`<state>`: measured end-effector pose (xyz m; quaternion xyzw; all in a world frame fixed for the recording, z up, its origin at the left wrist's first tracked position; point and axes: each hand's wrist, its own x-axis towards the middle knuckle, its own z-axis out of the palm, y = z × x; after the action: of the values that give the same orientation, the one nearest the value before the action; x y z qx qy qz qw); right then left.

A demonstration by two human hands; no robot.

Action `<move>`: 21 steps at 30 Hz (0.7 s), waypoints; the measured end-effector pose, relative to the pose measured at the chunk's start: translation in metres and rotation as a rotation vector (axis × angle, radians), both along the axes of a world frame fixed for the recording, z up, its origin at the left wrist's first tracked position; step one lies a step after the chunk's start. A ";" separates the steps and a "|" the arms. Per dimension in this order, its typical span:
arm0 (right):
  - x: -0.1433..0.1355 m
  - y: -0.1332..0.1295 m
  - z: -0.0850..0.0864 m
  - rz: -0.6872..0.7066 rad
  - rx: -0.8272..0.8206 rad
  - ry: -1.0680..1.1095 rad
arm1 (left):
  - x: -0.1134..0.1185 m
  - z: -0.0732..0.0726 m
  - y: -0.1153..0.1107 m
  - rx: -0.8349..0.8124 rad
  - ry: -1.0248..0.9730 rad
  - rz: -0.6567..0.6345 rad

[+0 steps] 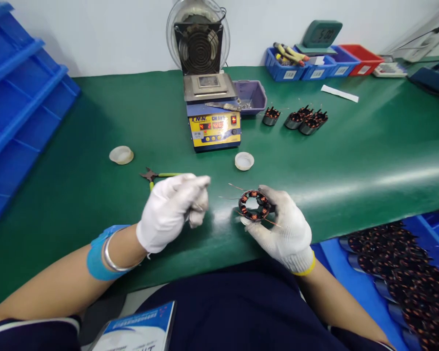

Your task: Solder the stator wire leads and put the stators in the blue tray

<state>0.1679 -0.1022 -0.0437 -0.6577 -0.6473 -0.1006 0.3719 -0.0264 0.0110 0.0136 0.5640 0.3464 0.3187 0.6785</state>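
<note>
In my gloved right hand [283, 229] is a motor stator [254, 205], a black ring with copper windings, its open face turned up toward me. Thin wire ends stick out from its left side and lower right. My gloved left hand [179, 202] is to the left, apart from the stator, with the fingers pressed together; what they pinch, if anything, is too small to make out. Just behind that hand lie green-handled cutting pliers [157, 175], partly covered by it. A small white round cap [244, 161] stands behind the stator.
A yellow-fronted soldering pot [215, 129] with a fan stands ahead, beside a purple bin [251, 95]. Several stators [307, 119] sit at the right. Farther back are small bins [285, 70] and a clock [322, 35]. Blue crates [18, 107] rise at left; a stator-filled crate [428, 239] is lower right.
</note>
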 end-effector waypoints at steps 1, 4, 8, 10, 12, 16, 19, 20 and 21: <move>-0.001 0.000 0.000 -0.008 -0.011 0.032 | 0.001 -0.001 -0.001 -0.012 -0.022 0.015; -0.006 0.003 0.001 0.025 -0.021 0.081 | 0.007 -0.004 -0.007 0.000 0.093 -0.126; -0.009 0.005 0.001 -0.031 -0.084 0.144 | 0.003 0.007 -0.016 -0.076 0.096 -0.095; -0.009 0.006 0.002 -0.056 -0.137 0.231 | 0.001 0.012 -0.012 -0.075 -0.029 0.067; -0.010 0.007 0.003 0.006 -0.175 0.359 | 0.004 0.009 -0.004 -0.158 -0.095 0.123; -0.014 0.015 0.006 0.196 -0.196 0.408 | 0.021 -0.017 -0.001 -0.567 -0.023 -0.251; -0.017 0.020 0.006 0.230 -0.125 0.284 | 0.028 -0.030 -0.012 -0.658 -0.071 -0.192; -0.018 0.020 0.006 0.243 -0.076 0.283 | 0.028 -0.031 -0.016 -0.652 -0.091 -0.109; -0.019 0.020 0.006 0.264 -0.022 0.302 | 0.027 -0.030 -0.020 -0.642 -0.107 -0.049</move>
<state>0.1490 -0.0823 -0.0379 -0.5788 -0.6658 0.0556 0.4676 0.0005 -0.0086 -0.0168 0.3119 0.3792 0.2060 0.8465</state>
